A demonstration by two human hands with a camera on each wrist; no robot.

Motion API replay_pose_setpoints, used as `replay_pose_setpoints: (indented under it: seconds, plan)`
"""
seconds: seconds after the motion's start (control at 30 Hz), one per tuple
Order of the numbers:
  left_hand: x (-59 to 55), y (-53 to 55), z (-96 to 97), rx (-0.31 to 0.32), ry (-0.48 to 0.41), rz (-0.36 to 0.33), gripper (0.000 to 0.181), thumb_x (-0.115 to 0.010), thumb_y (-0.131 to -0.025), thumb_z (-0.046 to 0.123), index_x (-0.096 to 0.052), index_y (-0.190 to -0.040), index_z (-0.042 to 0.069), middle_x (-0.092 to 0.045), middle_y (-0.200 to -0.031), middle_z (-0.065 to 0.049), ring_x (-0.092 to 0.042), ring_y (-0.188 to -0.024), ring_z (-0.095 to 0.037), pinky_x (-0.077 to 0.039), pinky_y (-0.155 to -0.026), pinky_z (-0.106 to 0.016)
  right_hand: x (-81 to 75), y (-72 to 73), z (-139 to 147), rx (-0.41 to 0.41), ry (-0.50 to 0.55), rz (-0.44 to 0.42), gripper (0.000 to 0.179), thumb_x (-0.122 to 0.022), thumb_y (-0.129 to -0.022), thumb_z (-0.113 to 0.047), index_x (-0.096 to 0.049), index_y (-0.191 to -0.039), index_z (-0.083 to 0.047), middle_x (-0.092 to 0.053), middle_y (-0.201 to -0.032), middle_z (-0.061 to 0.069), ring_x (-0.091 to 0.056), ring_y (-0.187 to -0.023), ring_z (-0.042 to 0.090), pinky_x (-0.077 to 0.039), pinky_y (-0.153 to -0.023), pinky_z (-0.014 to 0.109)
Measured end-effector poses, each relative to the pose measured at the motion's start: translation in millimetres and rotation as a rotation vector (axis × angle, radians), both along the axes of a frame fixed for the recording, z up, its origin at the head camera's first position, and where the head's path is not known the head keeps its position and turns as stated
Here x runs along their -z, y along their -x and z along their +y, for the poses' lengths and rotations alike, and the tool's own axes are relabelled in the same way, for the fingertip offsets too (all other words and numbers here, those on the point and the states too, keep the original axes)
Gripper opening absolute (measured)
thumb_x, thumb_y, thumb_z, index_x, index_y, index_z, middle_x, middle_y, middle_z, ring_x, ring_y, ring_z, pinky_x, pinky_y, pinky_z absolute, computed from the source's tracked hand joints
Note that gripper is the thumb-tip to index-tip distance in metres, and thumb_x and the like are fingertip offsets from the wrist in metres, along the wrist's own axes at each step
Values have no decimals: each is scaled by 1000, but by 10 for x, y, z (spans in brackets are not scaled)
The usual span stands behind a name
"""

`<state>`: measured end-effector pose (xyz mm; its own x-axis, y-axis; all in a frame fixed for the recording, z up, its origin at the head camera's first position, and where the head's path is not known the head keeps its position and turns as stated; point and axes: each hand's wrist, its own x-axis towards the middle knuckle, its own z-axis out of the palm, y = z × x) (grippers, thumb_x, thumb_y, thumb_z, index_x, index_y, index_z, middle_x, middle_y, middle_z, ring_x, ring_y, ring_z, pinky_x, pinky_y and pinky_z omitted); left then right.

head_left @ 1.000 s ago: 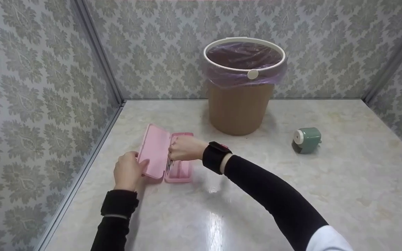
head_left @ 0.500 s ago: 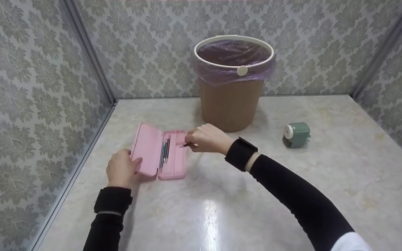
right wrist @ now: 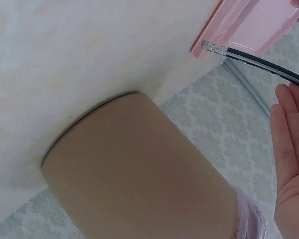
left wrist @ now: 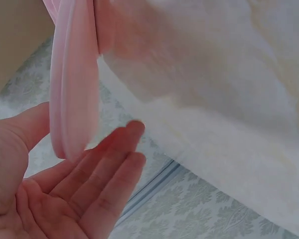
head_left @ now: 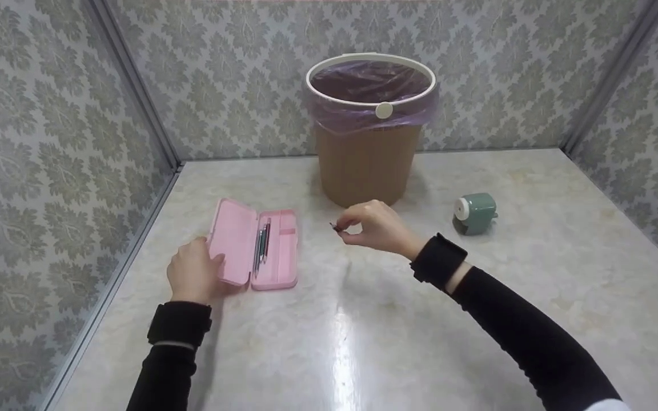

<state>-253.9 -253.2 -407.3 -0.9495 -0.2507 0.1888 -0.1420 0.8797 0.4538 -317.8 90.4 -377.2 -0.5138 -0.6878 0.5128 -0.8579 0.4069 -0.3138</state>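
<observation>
A pink pencil case (head_left: 285, 257) lies spread on the table, its lid (head_left: 234, 237) tilted up on the left. My left hand (head_left: 193, 271) holds the lid's outer edge, thumb on the inner face and fingers behind, as the left wrist view (left wrist: 84, 194) also shows. Several pencils (head_left: 261, 242) lie in the case's left compartment. Between thumb and fingertips my right hand (head_left: 377, 228) pinches a dark pencil (right wrist: 261, 63) with a silver ferrule and grey eraser, above the table to the right of the case.
Behind my right hand stands a brown trash bin (head_left: 363, 160) with a white rim and purple liner. A green pencil sharpener (head_left: 480, 212) sits on the table (head_left: 420, 337) at the right. Patterned panels (head_left: 237, 85) enclose the back and sides.
My right hand has come out of the case with a pencil and moved right, away from it. The left hand stays at the lid. The head view has shifted slightly.
</observation>
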Motion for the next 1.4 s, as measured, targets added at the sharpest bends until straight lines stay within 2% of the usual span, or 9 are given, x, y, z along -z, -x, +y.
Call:
replay_pose_setpoints:
  seconds: [0.13, 0.27, 0.4, 0.5, 0.67, 0.83, 0.97, 1.2, 1.4]
  plan:
    - [-56, -19, 92, 24, 46, 41, 36, -71, -94, 14, -64, -118, -12, -68, -114, -37, -69, -100, -54, -55, -80, -62, 1, -81, 133, 28, 102, -134, 9, -75, -86, 0, -78, -94, 0, -81, -93, 12, -79, -85, 25, -63, -79, 37]
    - [-131, -37, 213, 52, 73, 88, 44, -72, -94, 14, -61, -128, -12, -67, -121, -36, -67, -108, -53, -55, -86, -62, -6, -161, 251, 49, 201, -277, 9, -75, -86, 1, -76, -95, 3, -79, -93, 17, -78, -85, 27, -64, -80, 37]
    - [-210, -75, 345, 80, 63, 104, 52, -72, -94, 15, -56, -137, -10, -64, -131, -34, -64, -117, -51, -55, -93, -61, -15, -235, 346, 95, 270, -376, 10, -77, -86, 0, -75, -95, 4, -78, -93, 21, -75, -81, 13, -62, -77, 26]
    - [-239, -99, 481, 133, 19, 93, 55, -73, -94, 18, -56, -140, -7, -63, -136, -30, -63, -123, -48, -54, -98, -58, -6, -271, 403, 131, 315, -460, 12, -77, -85, 0, -74, -94, 6, -77, -92, 23, -71, -77, 2, -60, -75, 18]
    - [-239, -120, 785, 305, -159, 54, 53, -76, -92, 19, -61, -137, -3, -65, -138, -23, -62, -130, -40, -51, -108, -53, 4, -307, 466, 181, 373, -582, 15, -78, -84, 1, -74, -96, 10, -76, -91, 21, -70, -74, -3, -59, -73, 17]
    - [-183, -149, 1118, 506, -427, -30, 46, -78, -91, 18, -66, -132, -2, -69, -133, -21, -65, -128, -36, -50, -111, -49, 7, -326, 532, 222, 391, -644, 19, -78, -85, -1, -74, -99, 11, -77, -85, 4, -70, -73, -2, -58, -74, 16]
    - [-108, -164, 1335, 633, -551, -88, 44, -77, -92, 21, -68, -129, -1, -72, -128, -21, -69, -122, -35, -53, -108, -47, 14, -349, 586, 237, 398, -696, 22, -78, -86, -4, -73, -102, 12, -75, -82, -8, -70, -74, -1, -58, -74, 16]
    - [33, -176, 1633, 723, -767, -200, 41, -74, -94, 21, -69, -129, 1, -72, -128, -19, -71, -119, -30, -57, -103, -37, 21, -426, 642, 249, 427, -776, 25, -79, -87, -7, -72, -104, 10, -76, -82, -10, -73, -77, 1, -61, -78, 21]
    - [118, -175, 1831, 760, -831, -192, 36, -74, -95, 20, -71, -125, 0, -75, -123, -19, -74, -112, -26, -58, -99, -33, 45, -477, 682, 265, 412, -785, 23, -80, -87, -11, -74, -103, 4, -75, -83, -11, -73, -79, 2, -61, -80, 22]
